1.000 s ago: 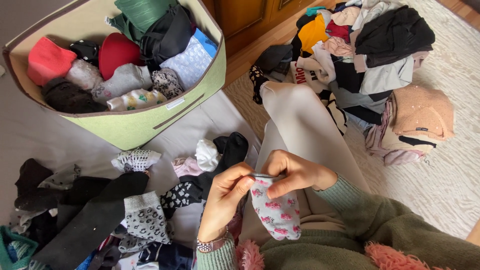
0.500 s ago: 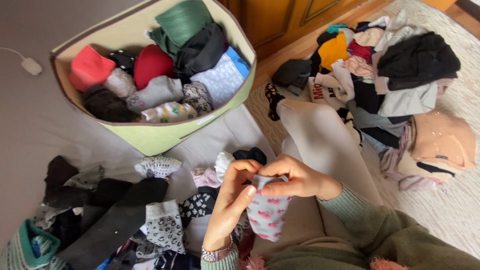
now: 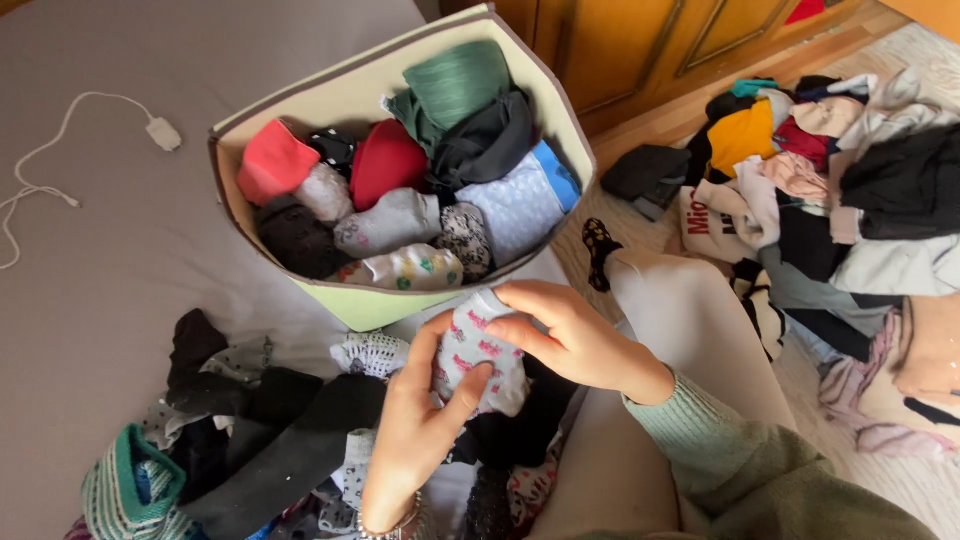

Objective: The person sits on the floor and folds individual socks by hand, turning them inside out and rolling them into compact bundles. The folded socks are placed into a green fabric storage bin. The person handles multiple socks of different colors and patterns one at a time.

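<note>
Grey sock (image 3: 478,352) with pink flowers, bunched, just below the bin's rim.

Green knit sleeve (image 3: 700,440) on the right arm — beaded bracelet (image 3: 390,527) at the left wrist — pale trousers (image 3: 700,330).

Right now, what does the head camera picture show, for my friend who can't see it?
Both hands, the left hand and right hand, hold a folded grey sock with pink spots in front of a green fabric bin packed with rolled socks. Loose socks lie on the grey bed, and a clothes pile covers the rug.

A green fabric bin (image 3: 370,305) of socks, a clothes pile (image 3: 830,190) beside it
</note>
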